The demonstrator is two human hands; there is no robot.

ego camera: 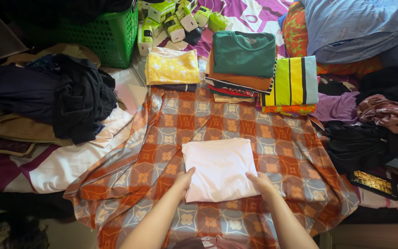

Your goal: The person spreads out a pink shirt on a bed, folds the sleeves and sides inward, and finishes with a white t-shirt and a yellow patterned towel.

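Folded white cloth (219, 168) lies on the orange patterned sheet (272, 143), below the stack of folded clothes (244, 64). Left hand (183, 180) and right hand (261, 182) rest flat on its near corners, fingers open, each grip closing on nothing.

Green-white cartons (176, 20) cluster top centre; lit tablet screen (374, 183) lies right.

Soft, matt pale pink folded cloth square (219, 168), smooth under both hands; beneath it a thin orange-and-grey patterned woven sheet (295, 157), lightly creased. Up top, a green latticed plastic basket (109, 34), faintly glossy, and a nubbly yellow towel (172, 67).
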